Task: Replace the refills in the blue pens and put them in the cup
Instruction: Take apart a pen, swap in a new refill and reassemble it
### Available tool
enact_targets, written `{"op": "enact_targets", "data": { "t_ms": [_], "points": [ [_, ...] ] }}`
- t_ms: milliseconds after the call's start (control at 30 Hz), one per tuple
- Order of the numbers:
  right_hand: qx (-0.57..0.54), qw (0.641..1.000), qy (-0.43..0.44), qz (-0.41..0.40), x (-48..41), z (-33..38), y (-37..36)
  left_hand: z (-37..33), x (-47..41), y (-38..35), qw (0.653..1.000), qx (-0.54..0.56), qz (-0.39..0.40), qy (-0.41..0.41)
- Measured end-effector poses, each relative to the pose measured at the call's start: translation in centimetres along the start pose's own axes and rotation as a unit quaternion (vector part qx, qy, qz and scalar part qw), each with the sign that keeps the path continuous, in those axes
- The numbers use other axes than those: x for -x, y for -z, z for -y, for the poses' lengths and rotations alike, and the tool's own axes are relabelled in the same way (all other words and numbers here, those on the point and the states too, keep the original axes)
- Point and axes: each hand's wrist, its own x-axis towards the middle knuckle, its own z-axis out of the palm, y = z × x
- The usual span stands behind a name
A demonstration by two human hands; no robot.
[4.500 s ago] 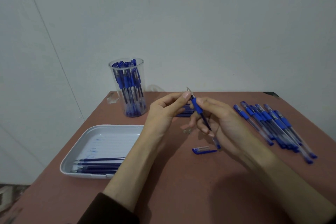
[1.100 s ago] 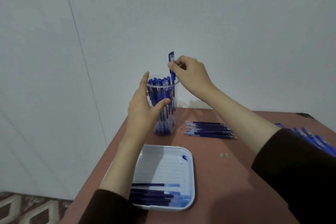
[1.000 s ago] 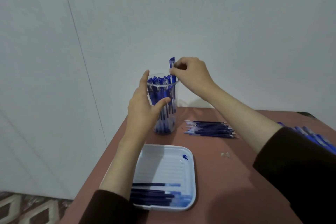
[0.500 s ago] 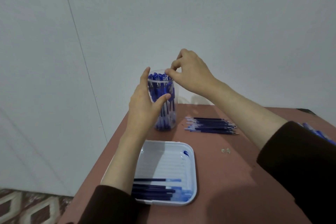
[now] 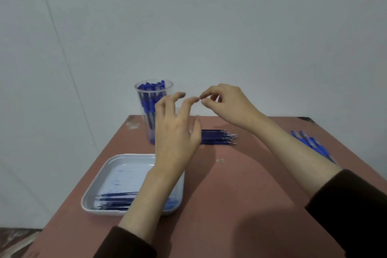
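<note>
A clear plastic cup [image 5: 146, 98] full of blue pens stands at the table's far left. My left hand [image 5: 176, 132] hovers just right of the cup, fingers spread and loosely bent, holding nothing. My right hand [image 5: 226, 104] is in the air to the right of the cup, fingers loosely curled and empty. A bundle of blue refills [image 5: 217, 140] lies flat on the table behind my left hand. Several blue pens [image 5: 312, 144] lie at the right edge, partly hidden by my right forearm.
A white tray [image 5: 117, 174] with several used refills sits at the near left, partly under my left forearm. The reddish-brown table [image 5: 240, 205] ends against a pale wall. Small crumbs [image 5: 220, 160] lie mid-table.
My right hand has let the pen drop into the cup and drawn back to the right. My left hand has let go of the cup and moved right. The view has tilted down.
</note>
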Motion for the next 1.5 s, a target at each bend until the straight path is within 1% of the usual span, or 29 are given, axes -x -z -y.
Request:
{"op": "enact_targets", "data": {
  "t_ms": [133,233,333,433,533,767,933,1033,1100,1167,1233,1300,1367,1500],
  "points": [
    [0.041,0.993,-0.104,0.029,3.5,-4.6,2.5,-3.0,1.7,-2.9,0.996,0.040,0.081,-0.020],
    [0.078,0.981,-0.179,0.019,5.5,-7.9,4.7,-4.2,2.6,-4.3,0.989,0.068,0.127,-0.028],
    [0.160,0.953,-0.258,0.008,6.8,-10.9,6.8,-4.7,2.9,-4.9,0.986,0.082,0.141,-0.034],
    [0.225,0.917,-0.327,0.035,7.8,-13.1,7.8,-4.8,2.9,-4.8,0.987,0.089,0.131,-0.032],
    [0.264,0.898,-0.350,0.049,8.2,-14.1,7.8,-4.6,3.0,-4.6,0.988,0.089,0.124,-0.031],
    [0.285,0.888,-0.358,0.040,8.1,-14.1,7.7,-4.4,3.1,-4.5,0.987,0.084,0.131,-0.028],
    [0.314,0.891,-0.328,0.016,7.9,-13.3,7.7,-4.3,3.0,-4.6,0.988,0.080,0.129,-0.024],
    [0.315,0.908,-0.276,-0.008,7.2,-11.0,7.7,-4.1,2.8,-4.2,0.987,0.094,0.127,-0.006],
    [0.275,0.936,-0.220,-0.012,6.6,-8.9,7.3,-3.9,2.5,-3.9,0.986,0.100,0.133,0.008],
    [0.189,0.968,-0.164,0.008,6.5,-6.9,6.2,-3.5,2.3,-3.4,0.985,0.097,0.142,0.017],
    [0.118,0.987,-0.109,0.029,6.8,-5.5,4.3,-3.1,2.2,-3.0,0.985,0.093,0.146,0.022],
    [0.080,0.994,-0.067,0.025,7.4,-4.7,2.3,-2.6,2.1,-2.6,0.985,0.084,0.149,0.026],
    [0.066,0.997,-0.041,0.003,8.0,-4.6,0.6,-2.2,2.0,-2.3,0.985,0.077,0.149,0.028],
    [0.066,0.997,-0.023,-0.038,8.7,-5.2,-1.1,-2.3,2.1,-2.3,0.983,0.084,0.165,0.023]
  ]
}}
